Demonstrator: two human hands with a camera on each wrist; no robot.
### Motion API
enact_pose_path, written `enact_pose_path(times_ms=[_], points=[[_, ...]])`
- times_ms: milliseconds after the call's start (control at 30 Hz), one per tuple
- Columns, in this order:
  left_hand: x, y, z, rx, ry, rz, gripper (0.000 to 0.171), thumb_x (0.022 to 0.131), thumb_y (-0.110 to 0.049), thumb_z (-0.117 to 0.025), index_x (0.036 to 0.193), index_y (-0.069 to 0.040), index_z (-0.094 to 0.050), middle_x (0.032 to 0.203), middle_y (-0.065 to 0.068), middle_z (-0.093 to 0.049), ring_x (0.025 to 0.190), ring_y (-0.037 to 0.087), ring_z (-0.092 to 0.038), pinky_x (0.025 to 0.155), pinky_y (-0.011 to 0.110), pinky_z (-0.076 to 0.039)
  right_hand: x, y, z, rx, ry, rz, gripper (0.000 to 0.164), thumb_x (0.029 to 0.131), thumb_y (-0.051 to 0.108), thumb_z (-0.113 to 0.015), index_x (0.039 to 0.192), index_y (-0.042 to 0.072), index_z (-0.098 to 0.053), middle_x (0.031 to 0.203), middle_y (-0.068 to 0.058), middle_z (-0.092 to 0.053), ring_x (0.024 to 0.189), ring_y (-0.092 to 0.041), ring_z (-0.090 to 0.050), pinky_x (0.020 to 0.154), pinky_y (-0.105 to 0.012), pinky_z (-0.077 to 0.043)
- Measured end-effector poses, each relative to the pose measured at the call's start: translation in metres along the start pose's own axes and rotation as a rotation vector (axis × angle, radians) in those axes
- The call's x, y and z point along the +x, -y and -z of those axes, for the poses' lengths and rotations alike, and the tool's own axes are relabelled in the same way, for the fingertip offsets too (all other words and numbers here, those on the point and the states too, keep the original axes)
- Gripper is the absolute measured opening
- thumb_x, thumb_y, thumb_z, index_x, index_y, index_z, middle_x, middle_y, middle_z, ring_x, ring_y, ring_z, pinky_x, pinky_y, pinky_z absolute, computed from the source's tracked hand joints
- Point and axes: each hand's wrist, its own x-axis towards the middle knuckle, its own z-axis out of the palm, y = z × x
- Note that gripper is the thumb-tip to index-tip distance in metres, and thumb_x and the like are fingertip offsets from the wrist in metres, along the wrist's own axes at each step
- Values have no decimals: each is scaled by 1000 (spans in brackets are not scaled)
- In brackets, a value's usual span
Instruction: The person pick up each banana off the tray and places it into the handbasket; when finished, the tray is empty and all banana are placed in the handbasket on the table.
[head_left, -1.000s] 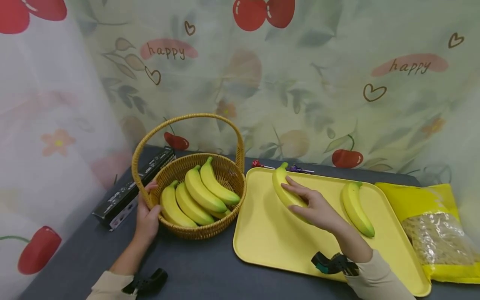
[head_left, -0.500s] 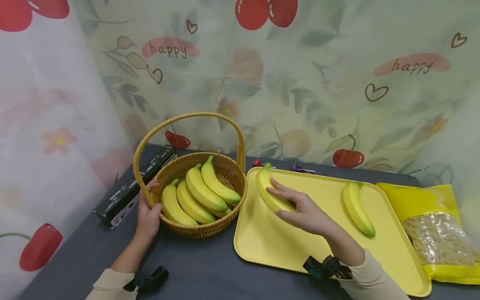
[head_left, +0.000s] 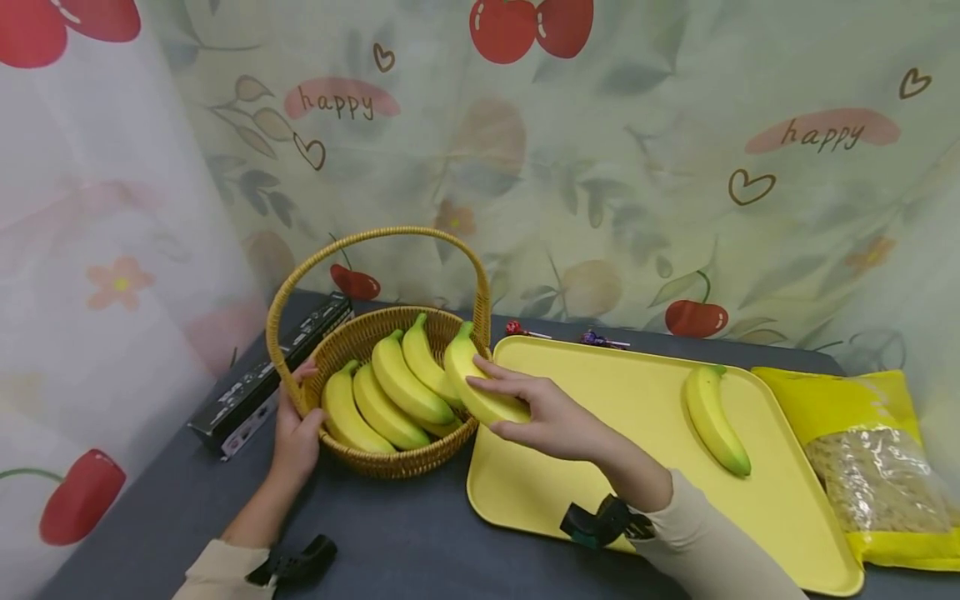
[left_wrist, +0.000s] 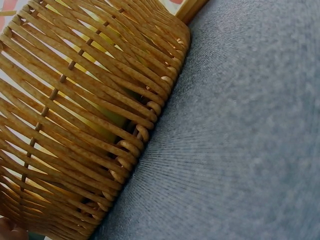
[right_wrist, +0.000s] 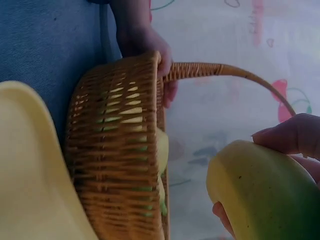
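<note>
My right hand (head_left: 551,414) grips a yellow banana (head_left: 480,385) between thumb and fingers, held over the right rim of the wicker basket (head_left: 397,467). In the right wrist view that banana (right_wrist: 260,190) looms close, above the level of the rim. My left hand (head_left: 295,433) holds the basket's left rim beside the foot of its arched handle (head_left: 375,232). Several bananas (head_left: 397,379) lie side by side inside the basket. Another banana (head_left: 716,421) lies on the right part of the yellow tray (head_left: 585,492).
A black box (head_left: 255,396) lies left of the basket. Behind the tray are a red lollipop (head_left: 514,327) and a purple one (head_left: 596,338). A yellow bag (head_left: 870,467) with a see-through window stands against the tray's right side. Printed curtains enclose the dark grey table.
My right hand has carried the banana leftward from above the tray to the basket's right rim. The left hand has kept its hold on the basket.
</note>
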Motion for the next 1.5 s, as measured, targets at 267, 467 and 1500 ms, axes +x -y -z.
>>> enact_pose_path(times_ms=[267,467,1500], points=[[-1,1,0,3,-4,-1,50,72,23,-34,121,8,-38,140,12,-36,132,16,-32,98,12,-32,43,12,-12,6,32,49,53,86,9,-59,137,9,-45,152,-8,-27,140,-24,-24,103,-34,-37],[0,0,0,-2,-5,5,50,73,22,-35,120,5,-40,139,10,-36,132,17,-32,99,12,-32,78,20,-24,2,57,16,53,86,9,-59,137,12,-45,151,-6,-29,138,-23,-29,91,-25,-40],[2,2,0,25,-11,-2,52,72,22,-33,122,8,-37,139,13,-37,129,15,-35,97,12,-32,145,16,-81,-149,43,-163,53,86,13,-59,137,12,-45,152,-6,-28,138,-20,-29,101,-24,-37]])
